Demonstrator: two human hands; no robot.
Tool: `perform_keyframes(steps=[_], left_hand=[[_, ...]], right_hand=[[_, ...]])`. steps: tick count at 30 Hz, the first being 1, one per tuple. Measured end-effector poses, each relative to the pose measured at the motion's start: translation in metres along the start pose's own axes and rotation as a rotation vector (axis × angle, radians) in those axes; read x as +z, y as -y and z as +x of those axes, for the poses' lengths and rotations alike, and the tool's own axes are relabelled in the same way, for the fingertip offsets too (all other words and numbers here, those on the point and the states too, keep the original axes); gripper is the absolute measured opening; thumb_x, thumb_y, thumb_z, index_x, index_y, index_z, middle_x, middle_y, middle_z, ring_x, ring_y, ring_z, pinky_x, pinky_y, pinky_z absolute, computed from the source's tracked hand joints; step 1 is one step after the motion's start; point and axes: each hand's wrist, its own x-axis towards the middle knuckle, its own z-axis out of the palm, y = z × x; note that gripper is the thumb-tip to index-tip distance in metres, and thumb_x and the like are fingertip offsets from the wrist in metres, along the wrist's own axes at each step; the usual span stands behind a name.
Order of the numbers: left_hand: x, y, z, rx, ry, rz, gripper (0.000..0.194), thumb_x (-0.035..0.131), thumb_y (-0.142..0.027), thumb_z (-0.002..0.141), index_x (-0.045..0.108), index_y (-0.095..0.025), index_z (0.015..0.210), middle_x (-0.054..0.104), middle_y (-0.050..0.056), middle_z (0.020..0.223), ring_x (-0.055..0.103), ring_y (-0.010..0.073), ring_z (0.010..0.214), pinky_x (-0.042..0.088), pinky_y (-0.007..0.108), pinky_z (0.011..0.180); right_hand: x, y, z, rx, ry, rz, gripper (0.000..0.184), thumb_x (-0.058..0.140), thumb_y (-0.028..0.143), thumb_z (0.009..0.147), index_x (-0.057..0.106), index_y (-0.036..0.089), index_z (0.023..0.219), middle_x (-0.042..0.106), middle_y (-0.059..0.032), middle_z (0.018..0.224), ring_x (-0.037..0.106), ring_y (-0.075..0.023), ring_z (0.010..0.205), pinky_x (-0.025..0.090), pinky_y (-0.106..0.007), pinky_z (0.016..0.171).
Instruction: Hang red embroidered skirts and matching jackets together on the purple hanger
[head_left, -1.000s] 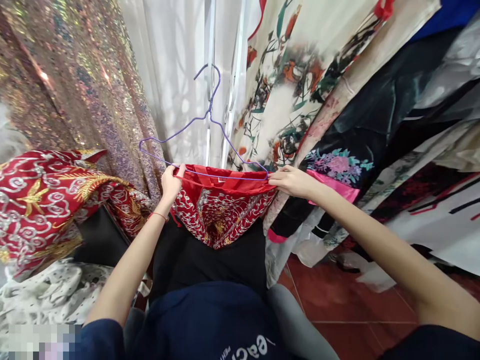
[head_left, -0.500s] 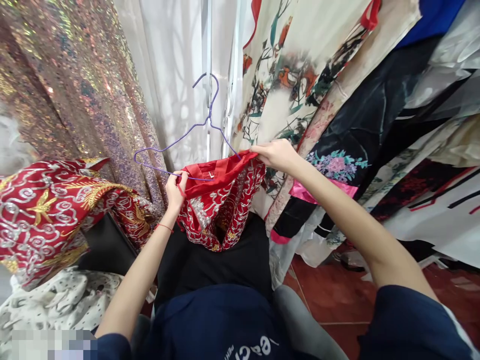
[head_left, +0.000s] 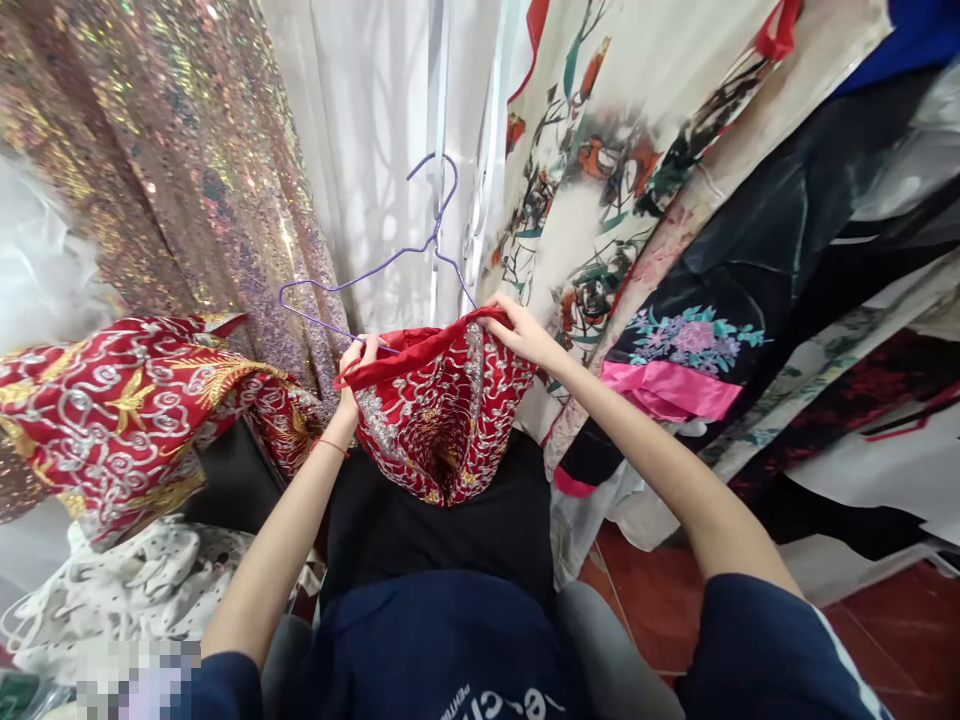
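Observation:
A red skirt-like garment (head_left: 420, 410) with silver and gold embroidery hangs between my hands, its plain red waistband uppermost. My left hand (head_left: 360, 365) is closed around the waistband's left end, beside the hanger's lower bar. At the other end, my right hand (head_left: 521, 330) pinches the band between thumb and fingers. A purple wire hanger (head_left: 367, 272) stands behind the garment with its hook up. Its right arm and much of its lower bar are hidden by the cloth. The garment's lower part rests over a black surface (head_left: 442, 540) in front of me.
On the left, a matching red embroidered garment (head_left: 135, 420) lies above a white dotted cloth (head_left: 150, 580). Sequined fabric (head_left: 202, 150) hangs behind it. White curtain (head_left: 360, 120) is straight ahead. To the right hang a floral cream garment (head_left: 600, 170) and a black one with pink trim (head_left: 667, 390).
My right hand has moved inward with its end of the waistband. The band now covers the hanger's right end and most of the lower bar, and the inner lining is less visible.

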Motion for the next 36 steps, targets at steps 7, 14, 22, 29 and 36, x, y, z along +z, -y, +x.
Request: perform_keyframes(steps=[7,14,22,29,36], left_hand=[[-0.004,-0.005,-0.006,0.012,0.097,0.038,0.038,0.044,-0.048,0.096,0.063,-0.021,0.077,0.067,0.006,0.081,0.061,0.0204,0.077,0.049,0.035,0.082],[-0.040,0.025,-0.016,-0.038,0.347,0.089,0.068,0.070,-0.047,0.076,0.048,-0.019,0.134,0.063,0.012,0.125,0.062,0.0267,0.117,0.049,0.040,0.104],[-0.075,0.051,-0.054,-0.324,0.415,0.389,0.097,0.086,-0.042,0.057,0.042,-0.014,0.139,0.049,0.025,0.145,0.046,0.0413,0.138,0.036,0.055,0.116],[-0.052,0.015,-0.058,0.084,0.399,0.519,0.022,0.067,-0.042,0.081,0.064,-0.022,0.089,0.062,0.013,0.131,0.050,0.0346,0.134,0.028,0.057,0.116],[-0.058,-0.052,-0.078,0.220,0.162,0.351,0.026,0.052,-0.043,0.092,0.063,-0.024,0.078,0.070,0.009,0.092,0.066,0.0260,0.090,0.050,0.041,0.090]], right_hand=[[0.014,-0.003,0.007,0.080,0.075,-0.262,0.028,0.039,0.043,0.101,0.057,0.021,0.100,0.067,-0.0062,0.084,0.062,-0.0238,0.080,0.043,-0.035,0.077],[0.007,-0.019,0.008,0.157,0.132,-0.650,0.038,0.030,0.042,0.104,0.060,0.019,0.111,0.072,-0.0122,0.087,0.064,-0.0274,0.075,0.037,-0.031,0.064],[0.009,-0.030,0.011,0.096,0.126,-0.689,0.037,0.030,0.042,0.104,0.059,0.019,0.108,0.071,-0.0117,0.082,0.063,-0.0263,0.070,0.034,-0.029,0.060],[0.009,-0.024,0.009,0.121,0.157,-0.701,0.038,0.030,0.042,0.104,0.058,0.018,0.110,0.071,-0.0126,0.085,0.064,-0.0269,0.072,0.034,-0.029,0.060],[0.011,-0.022,0.010,0.135,0.187,-0.717,0.039,0.028,0.042,0.105,0.057,0.018,0.112,0.072,-0.0133,0.087,0.065,-0.0277,0.074,0.035,-0.030,0.062]])
